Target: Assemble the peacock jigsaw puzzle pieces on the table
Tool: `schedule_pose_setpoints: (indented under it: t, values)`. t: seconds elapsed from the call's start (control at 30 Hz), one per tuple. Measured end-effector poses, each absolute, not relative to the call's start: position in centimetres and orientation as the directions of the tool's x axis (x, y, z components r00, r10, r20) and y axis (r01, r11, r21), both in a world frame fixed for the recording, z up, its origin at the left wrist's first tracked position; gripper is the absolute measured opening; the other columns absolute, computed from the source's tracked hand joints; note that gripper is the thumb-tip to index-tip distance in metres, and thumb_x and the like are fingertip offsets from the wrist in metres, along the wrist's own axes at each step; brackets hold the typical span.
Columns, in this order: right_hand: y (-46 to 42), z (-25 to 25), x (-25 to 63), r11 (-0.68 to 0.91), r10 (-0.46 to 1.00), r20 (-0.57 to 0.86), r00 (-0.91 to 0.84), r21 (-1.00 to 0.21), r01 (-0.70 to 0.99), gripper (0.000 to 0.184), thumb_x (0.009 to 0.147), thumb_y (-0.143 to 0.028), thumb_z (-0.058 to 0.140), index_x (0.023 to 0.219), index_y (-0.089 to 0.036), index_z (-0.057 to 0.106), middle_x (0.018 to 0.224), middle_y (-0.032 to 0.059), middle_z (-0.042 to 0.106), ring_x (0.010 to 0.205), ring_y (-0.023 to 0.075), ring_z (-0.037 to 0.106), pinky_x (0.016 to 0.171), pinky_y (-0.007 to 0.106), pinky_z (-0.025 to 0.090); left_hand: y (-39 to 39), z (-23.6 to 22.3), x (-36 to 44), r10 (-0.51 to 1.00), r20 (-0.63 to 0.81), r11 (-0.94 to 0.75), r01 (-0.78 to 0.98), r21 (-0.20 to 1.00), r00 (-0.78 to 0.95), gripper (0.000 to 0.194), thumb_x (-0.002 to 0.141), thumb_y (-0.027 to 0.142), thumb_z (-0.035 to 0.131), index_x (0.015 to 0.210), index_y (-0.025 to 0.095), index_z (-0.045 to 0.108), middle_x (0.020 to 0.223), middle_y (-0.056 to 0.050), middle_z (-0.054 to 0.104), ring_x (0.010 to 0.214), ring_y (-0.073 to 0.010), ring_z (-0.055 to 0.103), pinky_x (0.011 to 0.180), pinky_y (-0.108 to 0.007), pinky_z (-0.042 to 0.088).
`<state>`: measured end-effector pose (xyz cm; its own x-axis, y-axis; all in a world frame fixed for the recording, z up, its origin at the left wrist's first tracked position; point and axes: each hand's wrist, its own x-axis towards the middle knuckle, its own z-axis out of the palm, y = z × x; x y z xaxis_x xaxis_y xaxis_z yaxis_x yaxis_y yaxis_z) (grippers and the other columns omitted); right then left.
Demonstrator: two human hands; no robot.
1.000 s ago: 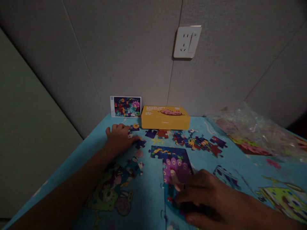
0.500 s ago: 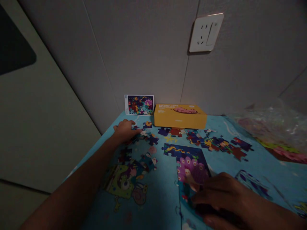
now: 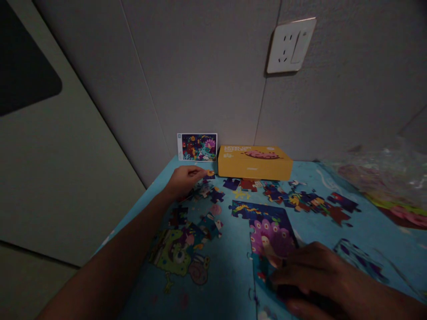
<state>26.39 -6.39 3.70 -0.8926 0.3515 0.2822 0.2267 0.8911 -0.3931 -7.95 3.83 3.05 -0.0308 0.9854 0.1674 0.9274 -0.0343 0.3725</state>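
Observation:
My left hand [image 3: 187,181] reaches to the far left of the blue cloth. Its thumb and fingers are pinched together at the edge of a dark puzzle piece with an orange shape [image 3: 210,174]. Beneath and beside this hand lie several loose puzzle pieces [image 3: 217,194]. My right hand [image 3: 315,278] lies over the lower right of the joined puzzle section [image 3: 271,238], which shows a purple fan shape and a dark blue strip on top. Its fingers are slightly bent and apart, and they hide part of that section.
A yellow puzzle box [image 3: 255,166] stands against the wall, with a picture card [image 3: 199,147] beside it. More loose pieces [image 3: 313,201] lie right of centre and at left. Clear plastic wrapping [image 3: 396,173] sits at the right. The blue cloth [image 3: 230,275] has printed cartoon figures.
My left hand has moved right, and its spread fingers have closed at the piece with the orange shape. My right hand stays on the joined section. The view has shifted slightly.

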Motion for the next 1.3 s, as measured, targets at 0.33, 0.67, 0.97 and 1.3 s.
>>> schedule_pose_setpoints:
  t: [0.33,0.67,0.97,1.3]
  values:
    - [-6.3,3.7,26.4,0.867,0.368,0.258,-0.893,-0.441,0.23,0.026,0.096,-0.024,0.046,0.103,-0.019,0.071,0.084,0.0102,0.073,0.067,0.0205,0.07,0.058,0.034,0.055,2.4,4.2,-10.5,0.994,-0.105,0.025,0.987,0.161,-0.008,0.067,0.05,0.063,0.08,0.096,0.017,0.066,0.102,-0.016,0.07,0.089,-0.0342,0.066,0.074,-0.037,0.049]
    - [-6.2,3.5,26.3,0.866,0.368,0.236,-0.899,-0.44,0.24,0.031,0.099,-0.025,0.042,0.102,-0.019,0.072,0.083,0.0103,0.073,0.066,0.0199,0.068,0.058,0.033,0.054,3.3,5.3,-10.2,0.997,-0.043,0.082,0.926,0.369,-0.071,0.039,0.065,0.056,0.071,0.071,0.02,0.057,0.067,-0.003,0.063,0.066,-0.0223,0.062,0.056,-0.028,0.041]
    - [-6.3,3.8,26.2,0.87,0.364,0.243,-0.899,-0.433,0.235,0.032,0.1,-0.023,0.04,0.103,-0.018,0.072,0.079,0.0093,0.072,0.064,0.0191,0.067,0.056,0.032,0.05,3.7,4.5,-10.4,0.971,0.178,0.013,0.772,0.635,-0.163,0.043,0.086,0.058,0.046,0.081,0.018,0.06,0.061,-0.001,0.059,0.051,-0.0157,0.055,0.05,-0.027,0.042]
    - [-6.3,3.3,26.5,0.866,0.379,0.232,-0.896,-0.431,0.254,0.027,0.098,-0.021,0.045,0.103,-0.019,0.071,0.081,0.0079,0.072,0.067,0.0198,0.068,0.059,0.033,0.051,3.1,4.2,-8.8,0.981,0.163,-0.005,0.836,0.549,-0.101,0.036,0.101,0.048,0.022,0.103,0.02,0.045,0.06,0.001,0.064,0.044,-0.0173,0.058,0.051,-0.027,0.046]
